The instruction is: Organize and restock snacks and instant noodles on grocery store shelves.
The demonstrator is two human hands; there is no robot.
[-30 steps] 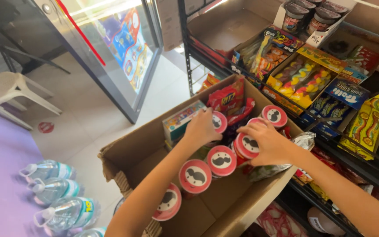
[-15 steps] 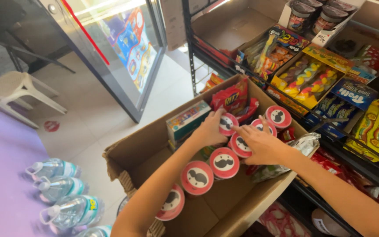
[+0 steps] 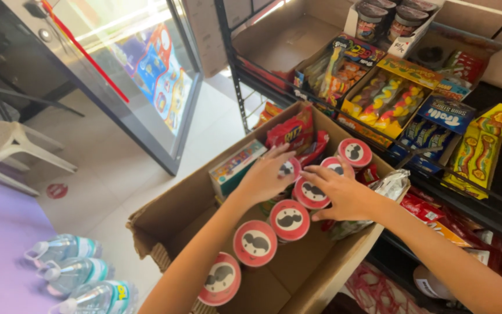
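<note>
Down at the far left, water bottles [image 3: 68,273] lie on the floor beside a white plastic stool [image 3: 7,145]; behind them a glass-door cooler [image 3: 140,75] stands against the aisle; moving right, an open cardboard box [image 3: 169,203] sits on the floor, and standing in it is a row of tall snack cans with red lids [image 3: 255,243], running diagonally up towards the shelf; the left hand [image 3: 262,177] is down in the box, fingers curled over the lid of one can [image 3: 289,168] near a flat colourful packet [image 3: 236,167], gripping it from above; just beside it the right hand [image 3: 347,195] rests spread and open, fingertips touching the lid of the neighbouring can [image 3: 311,193], not closed around anything; red snack bags [image 3: 291,131] stand at the box's far wall; further right, metal shelving [image 3: 495,203] carries trays of bright candy [image 3: 384,99].
</note>
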